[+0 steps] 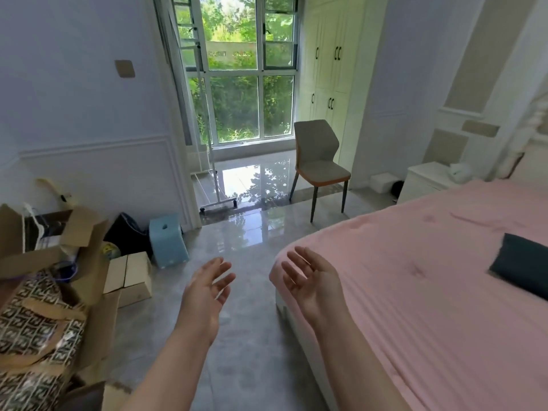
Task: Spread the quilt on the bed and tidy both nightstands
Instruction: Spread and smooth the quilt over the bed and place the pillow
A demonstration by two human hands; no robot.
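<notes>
Low in the frame, left hand (204, 295) and right hand (314, 284) raised side by side, palms turned inward, each grip apart and clamped on nothing. Just right of the right hand, the rounded foot corner of the bed (292, 318), already covered across the whole right side of the frame by the pink quilt (430, 292), fairly flat but lightly rippled, with a dark blue-green cushion (522, 271) lying on it at the right edge. At lower left, a heap of open cardboard boxes (59, 247) and a patterned bag (35, 321) against the wall. Farther back at right centre, one white nightstand (427, 180) beside the bed, a small white rounded object (459, 172) on top; the second nightstand out of sight. Beyond, a grey chair (318, 161) before the window (243, 69). Probably best next: hem pinched at the near corner with both hands, drawn taut toward the foot and smoothed outward, overhang matched on both sides, then on to the nightstand.
</notes>
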